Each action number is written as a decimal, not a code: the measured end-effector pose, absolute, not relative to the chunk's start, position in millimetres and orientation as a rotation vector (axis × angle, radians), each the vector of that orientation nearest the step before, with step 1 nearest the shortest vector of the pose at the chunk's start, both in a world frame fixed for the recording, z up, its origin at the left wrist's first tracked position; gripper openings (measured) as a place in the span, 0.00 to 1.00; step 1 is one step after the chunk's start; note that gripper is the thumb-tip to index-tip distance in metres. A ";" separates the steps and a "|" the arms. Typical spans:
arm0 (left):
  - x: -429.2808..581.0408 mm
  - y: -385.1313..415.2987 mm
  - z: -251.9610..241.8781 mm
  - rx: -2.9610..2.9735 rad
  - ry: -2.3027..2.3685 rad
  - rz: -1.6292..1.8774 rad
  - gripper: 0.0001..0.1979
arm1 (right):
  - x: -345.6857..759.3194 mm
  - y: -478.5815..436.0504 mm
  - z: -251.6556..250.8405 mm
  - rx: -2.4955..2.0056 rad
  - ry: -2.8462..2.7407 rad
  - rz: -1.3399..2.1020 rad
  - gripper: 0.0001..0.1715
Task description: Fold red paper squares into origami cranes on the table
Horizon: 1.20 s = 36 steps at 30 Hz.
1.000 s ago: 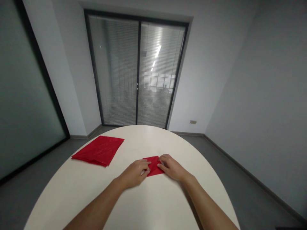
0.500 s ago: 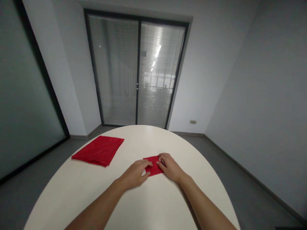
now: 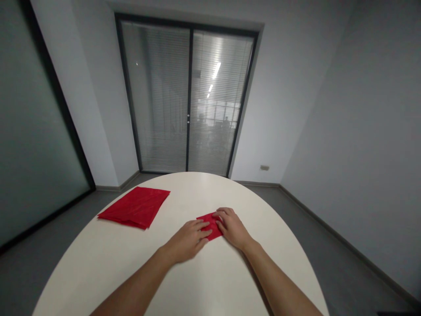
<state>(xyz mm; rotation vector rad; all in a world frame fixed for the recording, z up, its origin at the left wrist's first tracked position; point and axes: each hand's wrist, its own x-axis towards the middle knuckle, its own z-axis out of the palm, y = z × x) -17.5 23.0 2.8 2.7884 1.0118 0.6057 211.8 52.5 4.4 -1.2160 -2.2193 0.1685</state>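
Observation:
A small red folded sheet [image 3: 214, 226] lies flat on the round white table [image 3: 197, 281], between my two hands. My left hand [image 3: 190, 239] rests on its left part, fingers apart and pointing right. On its right part lies my right hand [image 3: 232, 228], with curved fingers spread over the red surface and its thumb near the middle. Parts of the sheet are hidden beneath the fingers of both hands. Neither hand is lifting it.
A stack of larger red sheets [image 3: 136, 207] lies at the table's left rear edge, its layers slightly offset. Beyond the table stand glass doors with blinds [image 3: 164, 101]. A frosted glass panel [image 3: 36, 131] is at the left.
The fingers of my left hand have spread and moved further onto the small red sheet. My right hand's fingers have shifted slightly left and away from me. The larger stack has not moved.

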 end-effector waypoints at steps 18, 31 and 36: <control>-19.0 17.6 8.7 2.742 1.016 0.387 0.30 | 200.0 38.6 4.8 -1.472 -2.556 0.438 0.37; -17.9 17.5 16.8 2.769 0.891 0.561 0.18 | 208.0 43.4 2.9 -1.376 -2.521 0.369 0.38; -17.8 15.8 15.9 2.738 0.929 0.597 0.18 | 211.1 47.8 6.3 -1.183 -2.509 0.217 0.30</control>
